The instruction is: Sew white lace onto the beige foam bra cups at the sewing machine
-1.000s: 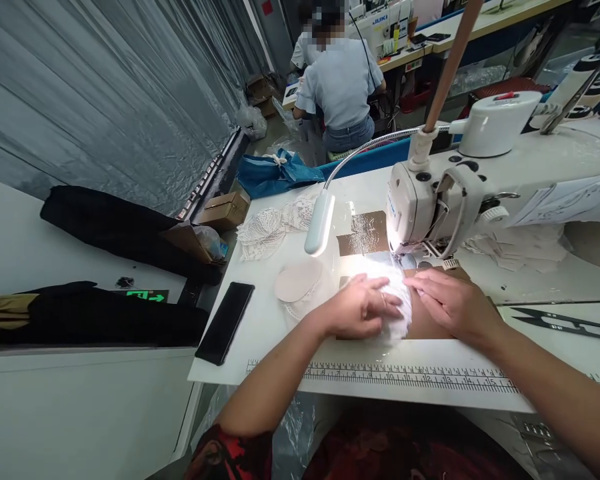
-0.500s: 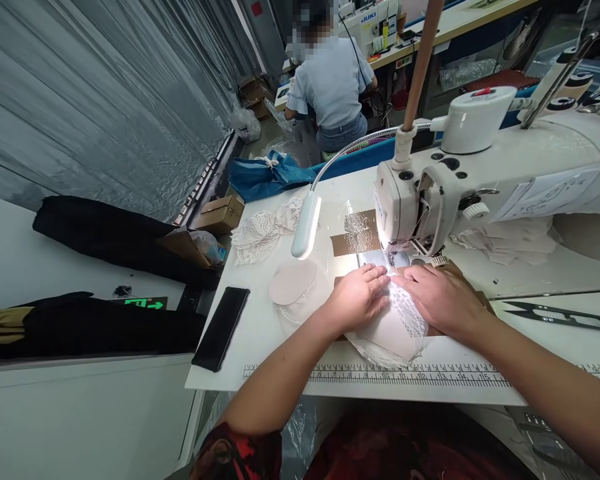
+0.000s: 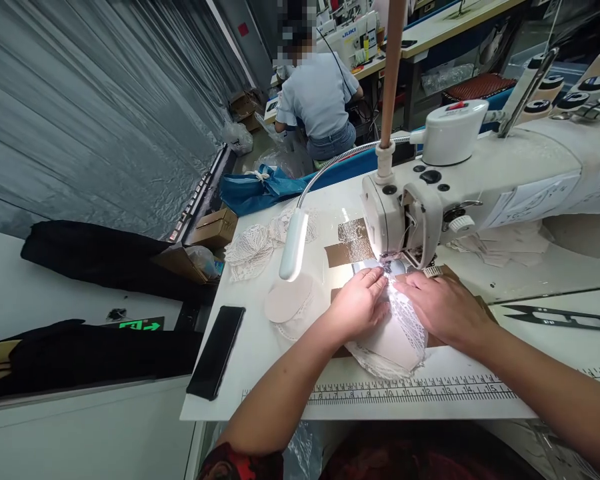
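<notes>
A lace-edged, pale round fabric piece [image 3: 390,347] lies under the presser foot [image 3: 387,263] of a white sewing machine [image 3: 430,180]. My left hand [image 3: 363,300] rests on its left part, fingers stretched towards the needle area and pressing the cloth down. On the right, my right hand [image 3: 440,303] lies over the lace edge with its fingertips close to the presser foot. Its lower fingers are partly hidden. Both hands touch the fabric from above without wrapping round it. The needle tip is too small to make out.
Left of my hands lie a round pale pad [image 3: 290,300], folded lace pieces [image 3: 253,250] and a black phone [image 3: 216,353]. A lamp [image 3: 294,245] hangs over the table. Thread snips [image 3: 560,317] lie at right, near a fabric stack [image 3: 510,243]. A person [image 3: 320,100] sits beyond.
The camera view has shifted, so the machine and table appear lower and slightly left. My hands stay on the fabric by the presser foot, with little visible movement of the cloth.
</notes>
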The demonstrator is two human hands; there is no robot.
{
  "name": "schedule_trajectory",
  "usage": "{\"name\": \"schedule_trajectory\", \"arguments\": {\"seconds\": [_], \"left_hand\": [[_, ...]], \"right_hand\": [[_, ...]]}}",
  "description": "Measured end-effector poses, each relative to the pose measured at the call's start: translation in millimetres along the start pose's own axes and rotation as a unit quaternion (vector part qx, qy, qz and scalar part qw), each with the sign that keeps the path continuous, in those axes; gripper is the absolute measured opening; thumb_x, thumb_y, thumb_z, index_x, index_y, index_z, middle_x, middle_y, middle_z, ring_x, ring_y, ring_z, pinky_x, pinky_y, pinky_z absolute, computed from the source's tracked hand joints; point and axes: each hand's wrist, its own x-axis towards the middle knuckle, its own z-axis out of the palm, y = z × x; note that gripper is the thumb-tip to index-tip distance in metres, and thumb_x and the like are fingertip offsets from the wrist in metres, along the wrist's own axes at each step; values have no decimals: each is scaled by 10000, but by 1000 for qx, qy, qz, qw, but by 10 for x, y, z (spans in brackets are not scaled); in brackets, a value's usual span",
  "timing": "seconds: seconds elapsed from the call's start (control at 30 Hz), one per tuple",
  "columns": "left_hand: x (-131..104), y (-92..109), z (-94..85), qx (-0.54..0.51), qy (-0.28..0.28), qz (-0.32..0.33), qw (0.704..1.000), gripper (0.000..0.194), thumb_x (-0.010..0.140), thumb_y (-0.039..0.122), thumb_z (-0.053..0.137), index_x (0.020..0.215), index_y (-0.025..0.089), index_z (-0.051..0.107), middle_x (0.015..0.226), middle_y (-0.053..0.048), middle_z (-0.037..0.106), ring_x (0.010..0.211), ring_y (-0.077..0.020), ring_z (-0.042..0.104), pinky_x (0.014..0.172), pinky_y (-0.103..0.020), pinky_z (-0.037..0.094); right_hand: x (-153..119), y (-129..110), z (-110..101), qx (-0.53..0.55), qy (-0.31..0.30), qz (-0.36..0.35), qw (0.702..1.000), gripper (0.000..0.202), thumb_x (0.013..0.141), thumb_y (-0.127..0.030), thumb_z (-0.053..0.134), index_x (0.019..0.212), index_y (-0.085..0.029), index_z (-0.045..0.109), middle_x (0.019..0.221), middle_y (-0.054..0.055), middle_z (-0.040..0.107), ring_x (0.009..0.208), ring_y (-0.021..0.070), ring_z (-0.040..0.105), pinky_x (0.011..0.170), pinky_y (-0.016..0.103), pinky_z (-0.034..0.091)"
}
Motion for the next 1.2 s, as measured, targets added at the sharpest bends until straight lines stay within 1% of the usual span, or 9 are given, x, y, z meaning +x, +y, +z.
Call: {"name": "schedule_trajectory", "arguments": {"seconds": [0.2, 0.33, 0.43, 0.57, 0.7, 0.9, 0.97, 1.07, 1.2], "left_hand": [[45, -117, -27, 8, -30, 30, 999, 538, 925, 327, 500, 1379, 39, 472, 1479, -244, 411, 1391, -325, 396, 1127, -497, 400], [27, -222, -107, 16, -54, 65, 996, 507, 896, 217, 480, 1383, 74, 478, 1497, -210, 402, 1409, -299, 376, 1140, -492, 380], [-32, -206, -183, 17, -18, 61, 998, 436, 875, 125, 452, 1295, 101, 565, 1444, -185, 481, 1371, -295, 425, 1120, -483, 401], [-102, -37, -188, -12, 34, 29, 999, 336, 881, 232, 543, 1197, 138, 608, 1265, -152, 598, 1156, -267, 570, 983, -415, 501], [-104, 81, -64, 23, 21, -15, 999, 222, 932, 284, 477, 837, 161, 636, 871, -88, 638, 828, -220, 595, 747, -365, 508], [-148, 8, -29, -89, 53, -21, 994, 200, 941, 255, 433, 813, 188, 571, 819, -57, 635, 791, -191, 558, 757, -337, 476], [-170, -25, -53, -126, 51, -31, 990, 194, 943, 261, 425, 815, 193, 554, 810, -50, 627, 791, -192, 555, 759, -337, 479], [-194, -59, -65, -146, 53, -35, 987, 175, 944, 259, 427, 846, 191, 555, 854, -56, 637, 829, -198, 566, 782, -340, 483], [-222, -50, -38, -99, 48, 35, 993, 168, 905, 217, 489, 1018, 169, 605, 1081, -90, 645, 993, -223, 572, 878, -361, 457]], "right_hand": [[18, -13, 17, 9, 1, 8, 1000, 298, 851, -67, 456, 932, -171, 724, 787, 48, 681, 666, 181, 528, 651, 326, 321], [10, 7, 6, 31, -28, -3, 999, 311, 887, -97, 427, 914, -180, 725, 760, 39, 651, 636, 167, 526, 603, 321, 313], [-5, 46, -5, 82, -40, 2, 996, 329, 901, -119, 412, 955, -198, 727, 745, 28, 656, 640, 155, 551, 610, 297, 350], [-33, 110, 17, 129, -18, 38, 991, 363, 880, -92, 384, 987, -186, 719, 829, 48, 703, 694, 155, 608, 636, 275, 416], [-66, 157, 47, 140, -26, 67, 988, 334, 866, -121, 415, 976, -206, 719, 879, 51, 719, 739, 174, 632, 640, 280, 452], [-56, 152, 7, 158, -33, 78, 984, 322, 887, -148, 424, 968, -229, 725, 981, 37, 728, 825, 184, 654, 681, 295, 477], [-42, 141, -23, 177, -33, 65, 982, 325, 900, -147, 419, 991, -222, 722, 999, 42, 725, 855, 182, 653, 701, 294, 479], [-72, 131, -75, 192, -51, -10, 980, 325, 915, -144, 420, 1047, -203, 711, 919, 54, 709, 836, 181, 630, 698, 294, 461], [-232, 113, -146, 137, -123, -86, 979, 342, 887, -92, 421, 1059, -206, 694, 826, 58, 638, 774, 191, 560, 643, 297, 394]]}}
